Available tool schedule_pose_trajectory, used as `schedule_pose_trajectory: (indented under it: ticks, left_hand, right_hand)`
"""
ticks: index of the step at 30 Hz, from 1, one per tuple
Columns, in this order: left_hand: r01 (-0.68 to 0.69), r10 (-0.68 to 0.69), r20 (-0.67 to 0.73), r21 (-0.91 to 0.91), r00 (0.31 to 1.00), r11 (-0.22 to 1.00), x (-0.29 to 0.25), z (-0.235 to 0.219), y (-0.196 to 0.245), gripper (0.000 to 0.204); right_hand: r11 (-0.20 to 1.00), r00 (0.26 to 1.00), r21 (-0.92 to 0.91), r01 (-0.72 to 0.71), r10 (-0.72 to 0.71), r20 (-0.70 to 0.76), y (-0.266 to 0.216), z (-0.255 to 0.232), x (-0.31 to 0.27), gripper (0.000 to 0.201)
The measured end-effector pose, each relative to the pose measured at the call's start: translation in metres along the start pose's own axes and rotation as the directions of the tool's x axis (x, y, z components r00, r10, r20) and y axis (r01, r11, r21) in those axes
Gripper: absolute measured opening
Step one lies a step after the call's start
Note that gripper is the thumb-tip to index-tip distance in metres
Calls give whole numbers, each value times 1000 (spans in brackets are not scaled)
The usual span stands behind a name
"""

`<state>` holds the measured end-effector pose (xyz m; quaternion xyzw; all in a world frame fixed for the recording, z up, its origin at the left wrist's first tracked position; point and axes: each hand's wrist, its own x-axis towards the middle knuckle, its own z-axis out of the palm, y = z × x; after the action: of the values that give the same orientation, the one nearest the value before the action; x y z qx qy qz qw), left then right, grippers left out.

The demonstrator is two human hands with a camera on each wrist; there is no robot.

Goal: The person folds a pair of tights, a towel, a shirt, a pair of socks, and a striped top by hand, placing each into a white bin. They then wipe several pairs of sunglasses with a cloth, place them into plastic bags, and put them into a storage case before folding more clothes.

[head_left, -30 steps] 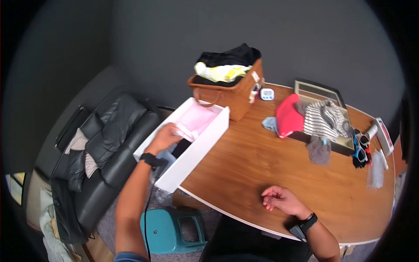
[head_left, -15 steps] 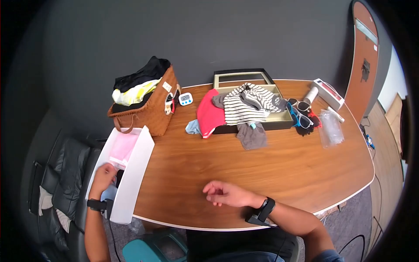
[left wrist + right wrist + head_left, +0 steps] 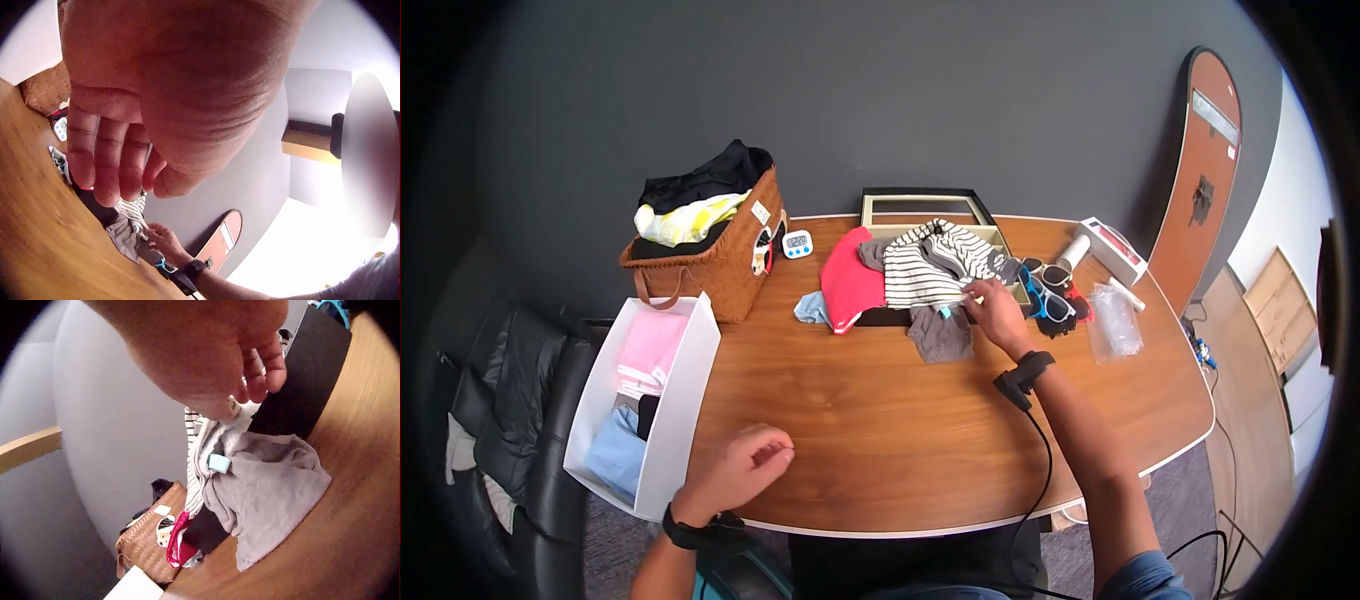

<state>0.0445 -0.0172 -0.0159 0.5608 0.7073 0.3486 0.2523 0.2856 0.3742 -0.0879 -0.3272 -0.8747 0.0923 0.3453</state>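
Cloth w/ b/w stripes is being pinched nr its front R edge btwn thumb & fingers of R hand; exact fingertip contact is being partly hidden. It's being held up by a dark box, across which it's being draped. Box front is being partly covered by a grey cloth, its lower end being laid on the table. L end of box is being overlapped by a red cloth, w/ a lt-blue cloth being tucked just beside.

L hand is being held at table's nr L side, empty, fingers loosely bent, well apart from the stripes.

R of box, sunglasses are being kept nr R hand, w/ clear bags farther R. Far L, pink cloth & blue cloth are being held in opp. ends of a white box. Behind it, dk & yellow-white clothes are being held in a brown basket, w/ a timer being stood alongside.
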Motion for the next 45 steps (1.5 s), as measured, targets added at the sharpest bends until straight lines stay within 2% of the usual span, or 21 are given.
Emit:
schedule_pose_trajectory:
  ticks: [4, 6, 8, 12, 14, 18, 21, 22, 24, 26, 27, 28, 30, 32, 36, 38, 39, 40, 42, 43, 45]
  left_hand:
    - [-54, 55, 38, -36, 998, 998, -4, 13, -4, 15]
    - [46, -43, 40, -60, 998, 997, -4, 12, -5, 14]
    - [58, -53, 65, -87, 996, 994, 2, 16, -13, 14]
    - [93, -81, 57, -246, 995, 965, 30, 21, -10, 21]
    - [-273, 236, -175, -230, 956, 934, 50, 30, -1, 35]
    - [-463, 422, -227, -182, 878, 867, 75, 29, 57, 83]
    - [-517, 498, -140, -199, 856, 833, 77, 42, 102, 101]
    - [-488, 481, -91, -246, 872, 838, 71, 42, 117, 82]
    - [-613, 626, 33, -170, 779, 771, 83, 46, 104, 57]
    - [-427, 495, -3, -509, 869, 747, 87, 57, 94, 40]
    - [-350, 456, -10, -656, 890, 669, 89, 61, 92, 53]
    - [-349, 455, -6, -652, 890, 673, 88, 64, 91, 53]
    - [-224, 486, 100, -795, 868, 564, 84, 70, 91, 74]
    - [-249, 462, 148, -679, 875, 691, 74, 83, 86, 94]
    - [-317, 483, 130, -603, 866, 732, 66, 108, 80, 92]
    - [-347, 414, 71, -428, 907, 834, 64, 116, 84, 88]
    - [-429, 425, -95, -348, 900, 833, 66, 120, 88, 63]
    - [-431, 425, -96, -346, 900, 833, 68, 119, 85, 63]
    - [-169, 192, 22, -386, 981, 907, 75, 117, 68, 37]
    - [-280, 239, -156, -349, 958, 894, 81, 117, 58, 27]
    - [-230, 160, -220, -347, 962, 909, 83, 91, 49, 20]
  right_hand:
    - [964, 989, 219, -148, 147, 21, -5, -30, 40, 26]
    - [936, 981, 353, 5, 64, -185, -10, -51, 71, 29]
    - [780, 978, 619, -92, 187, -91, -45, -93, 87, 30]
    - [644, 989, 765, -19, 126, -81, -105, -164, 98, 23]
    - [576, 992, 816, 48, 65, -104, -125, -187, 92, 18]
    - [481, 995, 876, 39, 66, -80, -169, -208, 65, 20]
    - [452, 1000, 892, 1, -4, 1, -181, -217, 46, 21]
    - [447, 997, 894, -27, -49, 54, -182, -219, 41, 21]
    - [480, 999, 876, -41, -8, 52, -181, -221, 34, 21]
    - [509, 997, 861, -26, 73, -13, -183, -222, 27, 20]
    - [477, 998, 877, -60, 60, 36, -185, -225, 21, 20]
    - [472, 998, 879, -59, 61, 34, -182, -224, 19, 20]
    - [573, 1000, 820, 0, -4, 2, -175, -220, 17, 21]
    - [604, 1000, 797, 6, 3, -10, -180, -217, 12, 19]
    - [565, 999, 825, -14, -29, 37, -186, -218, 7, 20]
    - [531, 999, 847, 15, -45, 10, -192, -218, 7, 20]
    - [503, 998, 862, 63, -30, -56, -195, -219, 6, 20]
    - [475, 992, 873, 113, -13, -122, -198, -221, 6, 20]
    - [439, 982, 887, 142, 49, -181, -194, -233, 7, 21]
    - [438, 977, 886, 150, 73, -201, -193, -239, 4, 23]
    - [456, 964, 883, 111, 168, -208, -177, -252, -5, 25]
